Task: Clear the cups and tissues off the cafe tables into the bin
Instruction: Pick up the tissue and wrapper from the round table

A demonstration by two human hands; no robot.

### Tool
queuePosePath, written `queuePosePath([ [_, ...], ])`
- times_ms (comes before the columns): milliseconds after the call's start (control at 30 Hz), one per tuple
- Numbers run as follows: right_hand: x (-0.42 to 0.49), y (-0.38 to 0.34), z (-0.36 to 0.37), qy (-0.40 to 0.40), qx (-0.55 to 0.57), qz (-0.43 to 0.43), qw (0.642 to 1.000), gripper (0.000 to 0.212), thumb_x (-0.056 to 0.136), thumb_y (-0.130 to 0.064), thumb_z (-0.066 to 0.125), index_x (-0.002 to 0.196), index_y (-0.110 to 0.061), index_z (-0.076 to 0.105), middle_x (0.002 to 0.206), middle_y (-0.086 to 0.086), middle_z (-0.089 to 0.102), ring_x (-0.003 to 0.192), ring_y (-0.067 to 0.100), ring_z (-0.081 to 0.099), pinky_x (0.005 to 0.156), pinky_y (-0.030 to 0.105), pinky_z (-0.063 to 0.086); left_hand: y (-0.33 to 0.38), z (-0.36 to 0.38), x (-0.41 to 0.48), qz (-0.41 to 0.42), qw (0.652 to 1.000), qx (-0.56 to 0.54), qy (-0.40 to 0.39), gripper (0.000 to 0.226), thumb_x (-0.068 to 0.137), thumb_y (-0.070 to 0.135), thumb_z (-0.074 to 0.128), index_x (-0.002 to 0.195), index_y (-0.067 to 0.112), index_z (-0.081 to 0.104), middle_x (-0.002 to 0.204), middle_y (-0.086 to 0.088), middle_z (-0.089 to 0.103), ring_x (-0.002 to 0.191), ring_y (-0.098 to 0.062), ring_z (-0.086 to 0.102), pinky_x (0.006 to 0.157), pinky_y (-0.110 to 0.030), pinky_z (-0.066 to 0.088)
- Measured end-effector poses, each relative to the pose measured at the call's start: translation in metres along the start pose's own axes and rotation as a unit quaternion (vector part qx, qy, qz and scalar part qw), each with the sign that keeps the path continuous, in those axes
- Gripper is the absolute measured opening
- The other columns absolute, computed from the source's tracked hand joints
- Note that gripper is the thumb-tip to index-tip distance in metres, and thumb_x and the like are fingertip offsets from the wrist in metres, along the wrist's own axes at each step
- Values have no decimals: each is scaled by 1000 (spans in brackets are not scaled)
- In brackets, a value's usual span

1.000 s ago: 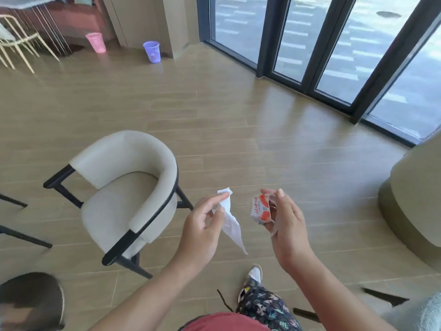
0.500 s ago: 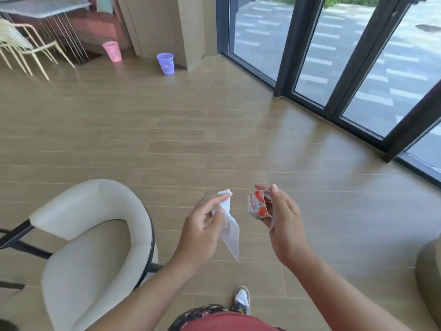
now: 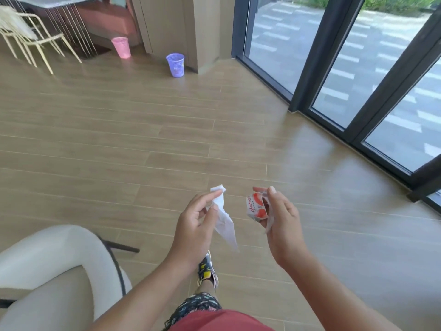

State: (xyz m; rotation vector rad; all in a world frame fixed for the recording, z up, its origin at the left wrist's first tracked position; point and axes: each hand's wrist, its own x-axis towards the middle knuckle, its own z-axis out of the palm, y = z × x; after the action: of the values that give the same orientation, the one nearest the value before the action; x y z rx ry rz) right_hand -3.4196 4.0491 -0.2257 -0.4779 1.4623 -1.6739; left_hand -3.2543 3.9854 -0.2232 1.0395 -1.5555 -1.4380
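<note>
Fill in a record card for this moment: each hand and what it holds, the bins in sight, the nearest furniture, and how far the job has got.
left hand: pinches a white tissue that hangs down from the fingers
right hand: grips a crushed red-and-white cup
bins: purple bin and pink bin, both upright, far ahead
nearest furniture: white armchair, lower left
job state: both items in hand, not yet binned
</note>
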Motion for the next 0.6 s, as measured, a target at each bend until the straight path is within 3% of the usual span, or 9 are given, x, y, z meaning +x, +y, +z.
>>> queuePosePath([
  [200, 149, -24, 66, -3, 3, -1, 1000, 31, 105, -37, 54, 98, -21, 79, 96, 2, 73, 94, 21, 68, 85, 43, 53, -3, -16, 156, -7, 1000, -12, 6, 40, 103, 4, 55, 113, 38, 72, 118, 29, 68, 88, 5, 60, 79, -9, 46],
  [367, 251, -55, 129, -20, 0, -12, 1000, 31, 100, -44, 60, 101, -20, 78, 93, 3, 71, 90, 19, 68, 82, 39, 53, 18, -42, 272, 14, 1000, -10, 13, 33, 100, 13, 55, 114, 38, 71, 122, 27, 69, 89, 3, 59, 79, -9, 46],
  [500, 318, -62, 164, -40, 8, -6, 999, 37, 92, -50, 58, 102, -20, 78, 94, 3, 71, 90, 20, 67, 83, 42, 53, 21, -59, 340, -2, 999, -12, 30, 34, 104, 5, 53, 116, 31, 72, 91, 28, 69, 70, 3, 51, 68, -10, 41],
  [600, 370, -64, 188, -48, 6, 3, 999, 38, 92, -48, 58, 103, -17, 77, 92, 1, 71, 91, 20, 66, 83, 45, 52, 15, -69, 391, -10, 999, -17, 49, 36, 104, 5, 53, 115, 33, 72, 115, 17, 71, 83, -1, 59, 73, -10, 43],
])
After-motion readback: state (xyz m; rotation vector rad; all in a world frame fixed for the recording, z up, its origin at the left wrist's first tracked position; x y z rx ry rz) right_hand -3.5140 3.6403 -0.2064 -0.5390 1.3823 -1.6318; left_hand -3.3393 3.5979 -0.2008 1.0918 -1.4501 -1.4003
